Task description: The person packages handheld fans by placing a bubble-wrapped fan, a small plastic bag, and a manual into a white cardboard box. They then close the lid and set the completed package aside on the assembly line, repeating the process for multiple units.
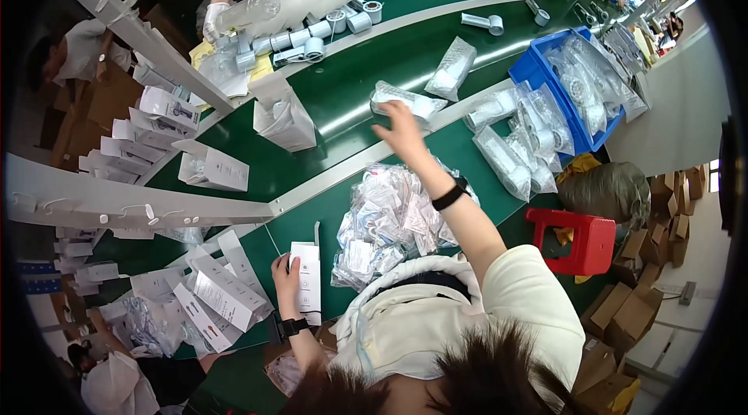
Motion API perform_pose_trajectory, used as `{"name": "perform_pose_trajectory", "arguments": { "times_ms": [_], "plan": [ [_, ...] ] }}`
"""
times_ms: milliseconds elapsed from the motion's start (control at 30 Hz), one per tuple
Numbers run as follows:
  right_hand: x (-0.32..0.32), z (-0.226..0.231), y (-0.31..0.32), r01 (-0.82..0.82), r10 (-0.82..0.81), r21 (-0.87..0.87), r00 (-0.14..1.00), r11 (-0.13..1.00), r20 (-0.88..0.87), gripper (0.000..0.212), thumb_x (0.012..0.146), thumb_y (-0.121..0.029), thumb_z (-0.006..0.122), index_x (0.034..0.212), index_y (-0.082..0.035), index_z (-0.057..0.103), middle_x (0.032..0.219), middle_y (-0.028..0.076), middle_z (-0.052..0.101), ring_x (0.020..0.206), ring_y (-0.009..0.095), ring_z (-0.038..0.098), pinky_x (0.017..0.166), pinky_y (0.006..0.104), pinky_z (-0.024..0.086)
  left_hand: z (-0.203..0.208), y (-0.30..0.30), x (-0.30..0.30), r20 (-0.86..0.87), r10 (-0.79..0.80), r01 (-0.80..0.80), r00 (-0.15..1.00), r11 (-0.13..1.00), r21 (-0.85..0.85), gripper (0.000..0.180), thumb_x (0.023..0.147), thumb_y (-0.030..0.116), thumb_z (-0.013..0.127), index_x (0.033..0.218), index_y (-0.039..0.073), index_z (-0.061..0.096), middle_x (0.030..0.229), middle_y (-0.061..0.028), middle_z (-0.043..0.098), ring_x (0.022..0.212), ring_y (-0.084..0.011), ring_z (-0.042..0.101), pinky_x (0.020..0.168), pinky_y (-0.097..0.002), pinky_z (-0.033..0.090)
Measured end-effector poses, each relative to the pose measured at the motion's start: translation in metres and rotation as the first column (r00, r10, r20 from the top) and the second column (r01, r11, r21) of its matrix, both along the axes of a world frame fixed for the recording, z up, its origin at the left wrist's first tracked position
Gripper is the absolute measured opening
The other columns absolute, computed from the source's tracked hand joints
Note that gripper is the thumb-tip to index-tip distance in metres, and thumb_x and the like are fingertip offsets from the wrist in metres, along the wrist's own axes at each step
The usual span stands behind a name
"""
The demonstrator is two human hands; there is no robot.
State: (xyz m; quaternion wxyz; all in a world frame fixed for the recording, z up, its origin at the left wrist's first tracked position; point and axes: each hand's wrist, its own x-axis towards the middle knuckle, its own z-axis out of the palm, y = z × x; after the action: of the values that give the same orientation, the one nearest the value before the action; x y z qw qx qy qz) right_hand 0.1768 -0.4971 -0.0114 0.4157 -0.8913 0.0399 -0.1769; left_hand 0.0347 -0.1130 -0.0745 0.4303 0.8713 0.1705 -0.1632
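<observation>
My left hand [286, 284] grips the left side of a slim white box [308, 279] standing on the near green table, its top flap raised. My right hand [403, 134] is stretched out over the green conveyor, fingers spread. Its fingertips are at the near edge of a bubble-wrapped package [425, 105], and I cannot tell whether they touch it. Another bubble-wrapped package [453, 69] lies just beyond. Between my arms sits a heap of small clear bags [389, 220] with white and bluish contents.
Several bubble-wrapped packages [518, 138] lie right, beside a full blue bin [557, 95]. Open white boxes [284, 120] stand on the conveyor; more cartons [226, 290] lie left. A metal post [148, 208] crosses the left. A red stool [573, 242] stands right. Co-workers sit across and left.
</observation>
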Motion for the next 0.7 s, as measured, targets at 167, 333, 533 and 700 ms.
{"name": "perform_pose_trajectory", "arguments": {
  "times_ms": [167, 333, 533, 700],
  "plan": [
    [-0.11, -0.025, -0.154, 0.237, -0.69, -0.735, 0.602, 0.635, -0.402, 0.04, 0.061, -0.012, 0.066, 0.098, -0.006, 0.052, 0.103, 0.013, 0.052, 0.098, 0.034, 0.047, 0.078, 0.0488, 0.043, 0.029, -0.013, 0.002, 0.025, -0.097, 0.099, 0.995, 0.988, -0.12, 0.065, 0.075, 0.028, 0.065, 0.128, 0.006, 0.035, 0.115, -0.0201, 0.047, 0.099, -0.0321, 0.049, 0.088, -0.0369, 0.037],
    [-0.151, -0.082, -0.207, 0.12, -0.596, -0.788, 0.724, 0.604, -0.346, 0.058, 0.057, -0.018, 0.072, 0.107, -0.008, 0.045, 0.103, 0.011, 0.051, 0.1, 0.033, 0.047, 0.08, 0.053, 0.04, 0.085, -0.051, 0.007, 0.436, 0.065, 0.011, 0.897, 0.985, -0.171, 0.084, 0.062, 0.014, 0.073, 0.132, 0.011, 0.027, 0.126, -0.0151, 0.036, 0.113, -0.0286, 0.038, 0.095, -0.0366, 0.031],
    [-0.142, -0.002, -0.162, 0.081, -0.134, -0.228, 0.964, 0.97, -0.229, 0.057, 0.058, -0.002, 0.064, 0.11, -0.008, 0.043, 0.105, 0.012, 0.05, 0.097, 0.032, 0.049, 0.082, 0.041, 0.042, 0.088, -0.087, 0.014, 0.623, -0.213, -0.044, 0.753, 0.928, 0.371, 0.084, 0.058, 0.018, 0.078, 0.128, 0.01, 0.032, 0.125, -0.0178, 0.029, 0.113, -0.0333, 0.038, 0.093, -0.0381, 0.034],
    [-0.112, 0.062, -0.052, 0.006, -0.052, 0.791, 0.998, 0.612, 0.033, 0.06, 0.064, 0.001, 0.061, 0.119, -0.005, 0.037, 0.111, 0.012, 0.048, 0.1, 0.024, 0.049, 0.083, 0.0323, 0.043, 0.081, -0.091, 0.002, 0.668, -0.28, 0.053, 0.689, 0.939, 0.339, 0.074, 0.06, 0.02, 0.077, 0.122, 0.009, 0.039, 0.126, -0.0202, 0.03, 0.109, -0.0365, 0.041, 0.088, -0.0403, 0.039]
  ]
}}
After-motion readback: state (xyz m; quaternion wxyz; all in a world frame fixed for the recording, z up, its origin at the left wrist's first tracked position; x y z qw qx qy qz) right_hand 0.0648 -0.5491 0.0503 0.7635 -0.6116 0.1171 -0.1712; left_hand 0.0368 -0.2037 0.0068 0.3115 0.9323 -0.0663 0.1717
